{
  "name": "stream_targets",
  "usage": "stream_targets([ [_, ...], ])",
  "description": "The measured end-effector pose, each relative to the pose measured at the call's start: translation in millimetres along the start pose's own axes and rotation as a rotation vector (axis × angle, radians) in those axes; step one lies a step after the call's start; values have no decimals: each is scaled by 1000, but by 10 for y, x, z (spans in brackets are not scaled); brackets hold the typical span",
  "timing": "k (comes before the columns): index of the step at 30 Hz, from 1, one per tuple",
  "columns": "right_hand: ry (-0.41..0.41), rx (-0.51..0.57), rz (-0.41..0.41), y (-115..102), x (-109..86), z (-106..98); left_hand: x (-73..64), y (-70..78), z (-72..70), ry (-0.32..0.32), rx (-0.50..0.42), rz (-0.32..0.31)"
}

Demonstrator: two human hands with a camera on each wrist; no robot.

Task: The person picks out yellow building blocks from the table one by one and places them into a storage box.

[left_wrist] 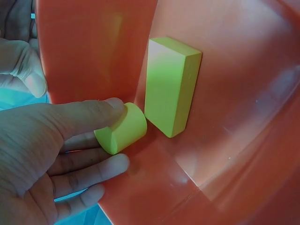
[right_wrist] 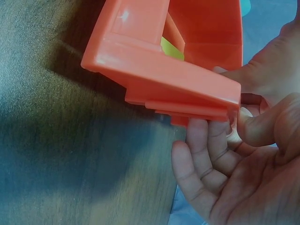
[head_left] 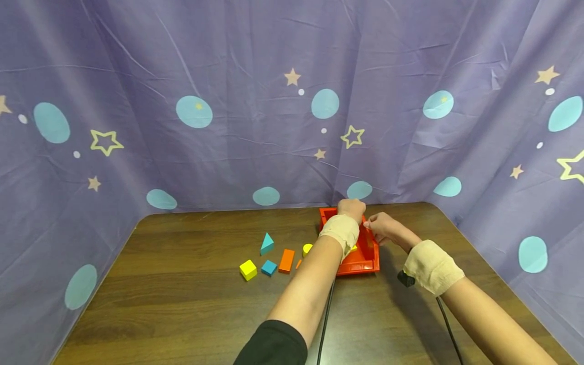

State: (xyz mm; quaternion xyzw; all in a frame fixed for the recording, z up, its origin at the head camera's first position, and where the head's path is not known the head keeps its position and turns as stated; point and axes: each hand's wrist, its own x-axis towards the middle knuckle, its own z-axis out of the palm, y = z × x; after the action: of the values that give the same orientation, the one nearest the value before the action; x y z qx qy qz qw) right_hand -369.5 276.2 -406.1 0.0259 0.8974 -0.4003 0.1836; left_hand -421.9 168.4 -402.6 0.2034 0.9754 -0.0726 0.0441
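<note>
In the left wrist view, my left hand (left_wrist: 51, 154) pinches a yellow cylinder block (left_wrist: 130, 129) between thumb and fingers, inside a red plastic bin (left_wrist: 89, 51). Beside the cylinder, a yellow rectangular block (left_wrist: 166, 89) lies in the bin. The head view has the left hand (head_left: 351, 209) over the bin's far part, the cylinder hidden from there. My right hand (head_left: 385, 226) grips the right edge of the bin (head_left: 358, 270). Seen from the right wrist, its thumb is on the rim (right_wrist: 173, 86) and its fingers reach underneath; the right hand (right_wrist: 234, 168) holds nothing else.
Left of the bin lie a blue triangle block (head_left: 266, 244), a yellow cube (head_left: 248, 270), a blue block (head_left: 269, 267), an orange rectangular block (head_left: 286, 261) and a yellow round block (head_left: 307, 249). A patterned purple curtain (head_left: 228, 101) rises behind the wooden table (head_left: 182, 304). Black cables trail from both wrists.
</note>
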Motion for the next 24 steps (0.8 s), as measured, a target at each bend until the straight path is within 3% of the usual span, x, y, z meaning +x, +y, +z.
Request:
stream_targets([
  [16,9,-15,4,17,11,14,1,5,65,11,34,9],
  [24,13,-20,-8,22,10,3,-2,-63,89,56,-12,69],
])
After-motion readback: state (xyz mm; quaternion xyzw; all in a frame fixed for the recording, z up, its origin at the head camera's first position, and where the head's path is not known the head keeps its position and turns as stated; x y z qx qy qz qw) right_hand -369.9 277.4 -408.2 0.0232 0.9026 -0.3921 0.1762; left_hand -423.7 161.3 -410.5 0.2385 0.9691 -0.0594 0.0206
